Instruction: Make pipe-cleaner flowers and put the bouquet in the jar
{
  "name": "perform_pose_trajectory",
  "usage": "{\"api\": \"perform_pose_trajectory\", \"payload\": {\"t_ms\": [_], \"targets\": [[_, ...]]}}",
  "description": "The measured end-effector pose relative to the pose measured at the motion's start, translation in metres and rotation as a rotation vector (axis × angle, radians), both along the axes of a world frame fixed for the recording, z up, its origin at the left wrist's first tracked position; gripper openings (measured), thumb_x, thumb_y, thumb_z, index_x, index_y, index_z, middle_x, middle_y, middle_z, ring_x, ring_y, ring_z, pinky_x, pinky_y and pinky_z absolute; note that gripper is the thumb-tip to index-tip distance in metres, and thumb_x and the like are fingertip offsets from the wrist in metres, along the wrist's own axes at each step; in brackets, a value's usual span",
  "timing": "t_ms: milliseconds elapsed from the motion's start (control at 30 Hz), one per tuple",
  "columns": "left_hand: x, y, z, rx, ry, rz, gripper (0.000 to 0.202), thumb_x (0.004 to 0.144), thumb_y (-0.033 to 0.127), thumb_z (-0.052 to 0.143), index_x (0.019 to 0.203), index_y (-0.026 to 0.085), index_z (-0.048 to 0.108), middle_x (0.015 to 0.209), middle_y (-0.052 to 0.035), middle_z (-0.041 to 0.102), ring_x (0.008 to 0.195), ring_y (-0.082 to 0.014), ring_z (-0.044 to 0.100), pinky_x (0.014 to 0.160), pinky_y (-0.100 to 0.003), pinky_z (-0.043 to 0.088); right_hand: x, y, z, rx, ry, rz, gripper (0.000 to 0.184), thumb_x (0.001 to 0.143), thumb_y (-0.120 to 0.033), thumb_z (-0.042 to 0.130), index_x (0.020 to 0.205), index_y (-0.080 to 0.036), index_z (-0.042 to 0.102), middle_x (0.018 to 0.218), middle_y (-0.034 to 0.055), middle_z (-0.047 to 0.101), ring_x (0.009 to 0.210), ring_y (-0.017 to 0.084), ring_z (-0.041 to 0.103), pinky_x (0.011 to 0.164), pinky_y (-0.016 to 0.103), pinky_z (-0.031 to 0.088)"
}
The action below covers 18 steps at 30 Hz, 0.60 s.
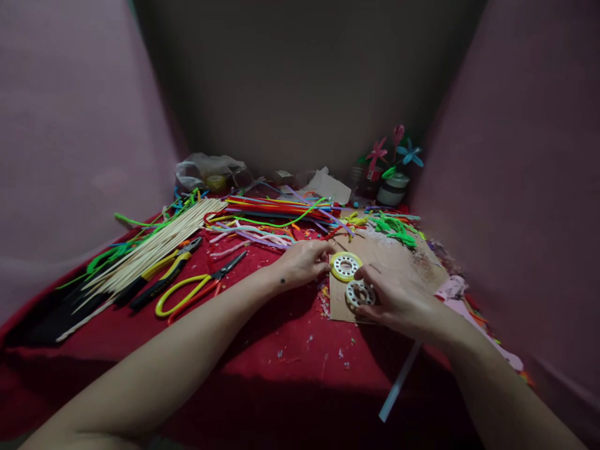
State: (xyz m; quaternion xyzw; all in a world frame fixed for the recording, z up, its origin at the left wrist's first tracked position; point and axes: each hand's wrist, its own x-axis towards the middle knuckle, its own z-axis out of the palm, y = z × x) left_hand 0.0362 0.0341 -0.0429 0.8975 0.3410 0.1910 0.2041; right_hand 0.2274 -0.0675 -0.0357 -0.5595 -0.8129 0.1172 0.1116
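My left hand (302, 262) rests on the red cloth, its fingers curled and pinching at the left edge of a yellow tape roll (345, 266). My right hand (398, 301) lies over the brown cardboard sheet (394, 253), fingers bent around a white tape roll (359, 294) just below the yellow one. The two rolls lie flat, almost touching. Whether a strip of tape is held between the fingers is too small to tell.
Scissors with yellow and red handles (197, 289), yellow-handled pliers (162, 275), a bundle of wooden skewers (154, 247), coloured pipe cleaners (276, 212), green pipe-cleaner pieces (396, 228), a jar with pipe-cleaner flowers (392, 181), a plastic bag (209, 170), a white stick (398, 382).
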Motion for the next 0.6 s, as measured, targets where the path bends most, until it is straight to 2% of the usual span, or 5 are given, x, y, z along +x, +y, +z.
{"api": "perform_pose_trajectory", "payload": {"t_ms": [167, 333, 467, 600], "targets": [[0.008, -0.008, -0.005, -0.031, -0.066, -0.047, 0.033, 0.068, 0.008, 0.053, 0.099, 0.018, 0.059, 0.074, 0.0009, 0.063, 0.067, -0.0121, 0.056, 0.060, -0.021, 0.039, 0.007, 0.000, 0.007, -0.005, 0.092, -0.042, 0.032, 0.075, -0.028, 0.056, 0.105, -0.020, 0.049, 0.093, 0.0065, 0.058, 0.079, 0.019, 0.053, 0.064, 0.028, 0.040], [0.012, -0.013, -0.007, -0.086, -0.109, -0.083, 0.037, 0.068, 0.003, 0.051, 0.103, 0.016, 0.056, 0.085, -0.0017, 0.063, 0.070, -0.0113, 0.056, 0.064, -0.022, 0.042, 0.001, 0.003, 0.001, 0.004, 0.114, -0.016, 0.035, 0.074, -0.026, 0.057, 0.107, -0.021, 0.048, 0.097, 0.0060, 0.057, 0.082, 0.019, 0.053, 0.067, 0.029, 0.040], [0.006, -0.006, -0.002, -0.005, -0.165, 0.036, 0.026, 0.071, 0.009, 0.055, 0.096, 0.014, 0.060, 0.089, -0.0050, 0.064, 0.075, -0.0134, 0.057, 0.070, -0.024, 0.044, -0.007, 0.002, -0.002, 0.024, 0.040, -0.012, 0.035, 0.068, -0.026, 0.064, 0.100, -0.021, 0.051, 0.097, 0.0057, 0.055, 0.079, 0.019, 0.053, 0.065, 0.029, 0.039], [-0.010, 0.009, 0.007, 0.014, -0.279, 0.178, 0.020, 0.074, 0.013, 0.051, 0.089, 0.015, 0.064, 0.087, -0.0046, 0.067, 0.079, -0.0145, 0.059, 0.074, -0.025, 0.045, -0.005, 0.005, 0.000, 0.085, 0.019, -0.010, 0.020, 0.079, -0.031, 0.054, 0.096, -0.020, 0.054, 0.091, 0.0062, 0.056, 0.073, 0.018, 0.053, 0.060, 0.028, 0.038]]}}
